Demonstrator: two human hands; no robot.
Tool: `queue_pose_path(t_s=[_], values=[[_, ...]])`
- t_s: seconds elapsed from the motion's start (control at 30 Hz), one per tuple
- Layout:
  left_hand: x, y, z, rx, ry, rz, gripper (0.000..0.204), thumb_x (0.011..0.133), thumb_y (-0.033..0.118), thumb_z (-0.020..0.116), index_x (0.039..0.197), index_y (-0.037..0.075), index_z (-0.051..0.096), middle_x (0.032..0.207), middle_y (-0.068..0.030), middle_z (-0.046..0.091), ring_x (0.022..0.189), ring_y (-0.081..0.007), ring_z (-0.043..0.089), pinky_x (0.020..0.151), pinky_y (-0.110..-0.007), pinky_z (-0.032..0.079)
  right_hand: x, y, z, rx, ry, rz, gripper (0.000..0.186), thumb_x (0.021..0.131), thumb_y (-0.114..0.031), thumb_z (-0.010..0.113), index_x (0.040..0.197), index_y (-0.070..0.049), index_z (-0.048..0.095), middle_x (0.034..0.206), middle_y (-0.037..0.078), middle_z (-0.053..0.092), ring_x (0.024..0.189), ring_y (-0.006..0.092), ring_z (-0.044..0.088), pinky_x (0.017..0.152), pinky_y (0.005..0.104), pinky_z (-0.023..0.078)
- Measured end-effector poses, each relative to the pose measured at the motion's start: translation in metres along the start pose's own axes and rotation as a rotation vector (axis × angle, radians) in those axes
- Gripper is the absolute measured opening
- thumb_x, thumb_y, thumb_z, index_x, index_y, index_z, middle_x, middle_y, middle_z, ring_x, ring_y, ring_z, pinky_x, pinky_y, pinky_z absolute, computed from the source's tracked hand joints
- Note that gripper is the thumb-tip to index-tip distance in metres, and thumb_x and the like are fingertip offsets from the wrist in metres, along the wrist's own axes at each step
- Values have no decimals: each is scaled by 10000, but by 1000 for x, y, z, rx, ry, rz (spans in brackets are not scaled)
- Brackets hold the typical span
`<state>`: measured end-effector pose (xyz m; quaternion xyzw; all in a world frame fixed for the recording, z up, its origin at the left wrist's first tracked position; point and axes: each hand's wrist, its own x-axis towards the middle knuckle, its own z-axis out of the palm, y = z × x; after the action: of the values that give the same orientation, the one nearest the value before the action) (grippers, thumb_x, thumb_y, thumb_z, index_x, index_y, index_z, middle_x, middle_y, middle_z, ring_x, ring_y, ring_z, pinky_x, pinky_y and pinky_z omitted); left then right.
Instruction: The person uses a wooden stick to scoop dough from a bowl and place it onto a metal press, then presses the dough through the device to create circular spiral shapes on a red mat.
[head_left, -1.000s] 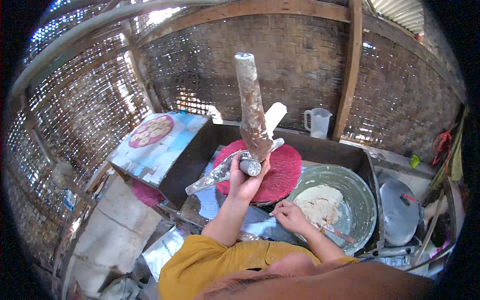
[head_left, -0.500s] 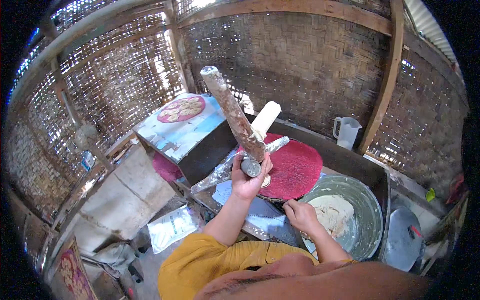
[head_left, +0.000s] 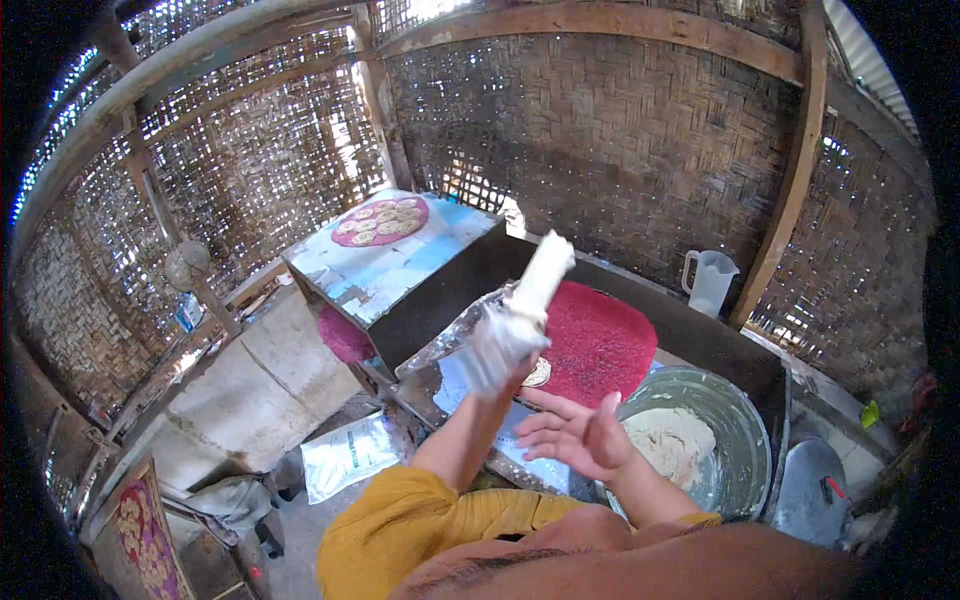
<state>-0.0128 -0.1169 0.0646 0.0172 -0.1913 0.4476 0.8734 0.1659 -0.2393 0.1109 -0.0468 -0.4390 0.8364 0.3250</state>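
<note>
A dough-smeared wooden press (head_left: 542, 280) with a pale cylinder at its upper end is in my left hand (head_left: 492, 388). It is tilted and its lower part is smeared by motion, which partly hides my fingers. To its right lies a round red mat (head_left: 600, 340), with a small pale dough coil (head_left: 537, 373) at its left edge. My right hand (head_left: 585, 438) is open, palm turned up and fingers apart, holding nothing. It hovers beside a grey-green basin (head_left: 745, 440) that contains a mass of pale dough (head_left: 670, 440).
At the back left, a blue-and-white low table (head_left: 420, 258) bears a pink mat with several dough coils (head_left: 385, 222). A clear plastic jug (head_left: 710, 285) stands by the woven wall. On the floor are a white plastic package (head_left: 348, 455) and, right of the basin, a metal lid (head_left: 808, 490).
The press has swung round in my left hand, its long brown bar no longer upright in view. My right hand has gone from closed near the basin's rim to open, palm up, slightly leftward.
</note>
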Motion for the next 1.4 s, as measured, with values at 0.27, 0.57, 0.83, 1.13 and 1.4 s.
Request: queue_pose_path(t_s=[0.27, 0.57, 0.83, 1.13, 1.4], values=[[37, -11, 20, 122, -525, 47, 546, 539, 95, 613, 1065, 108, 468, 1042, -151, 512, 907, -277, 531, 802, -419, 440, 74, 10, 33, 546, 253, -142, 1001, 616, -803, 245, 1230, -19, 333, 1063, 200, 473, 758, 238, 550, 598, 306, 482], [10, 90, 47, 1945, -484, 91, 634, 698, 104, 649, 1248, 43, 340, 1304, -115, 327, 1168, -152, 347, 940, -322, 320, 62, -28, -8, -83, 419, -413, 836, 687, -610, 507, 1230, -8, 304, 1105, 201, 460, 578, 139, 492, 401, 224, 385], [4, 106, 45, 2418, -499, 13, 624, 608, 297, 674, 1165, 112, 462, 1059, -75, 549, 961, -232, 520, 849, -337, 375, 104, -26, 10, -1052, 812, -439, 896, 632, -271, 661, 1323, -72, 125, 1121, 155, 455, 892, 227, 513, 731, 324, 447], [5, 106, 25, 2462, -697, 349, 422, 558, 290, 680, 932, 125, 574, 864, -92, 581, 826, -277, 552, 724, -363, 441, 132, -4, 46, -2157, 738, -198, 874, 535, -410, 736, 1194, -2, 331, 1051, 208, 417, 900, 364, 486, 704, 411, 444], [1, 102, 19, 2456, -549, 196, 408, 563, 285, 667, 919, 112, 563, 846, -103, 576, 818, -289, 545, 713, -372, 438, 133, 23, 22, -2088, 866, -198, 976, 512, -431, 748, 1239, -16, 246, 1056, 214, 402, 924, 375, 464, 697, 431, 436]])
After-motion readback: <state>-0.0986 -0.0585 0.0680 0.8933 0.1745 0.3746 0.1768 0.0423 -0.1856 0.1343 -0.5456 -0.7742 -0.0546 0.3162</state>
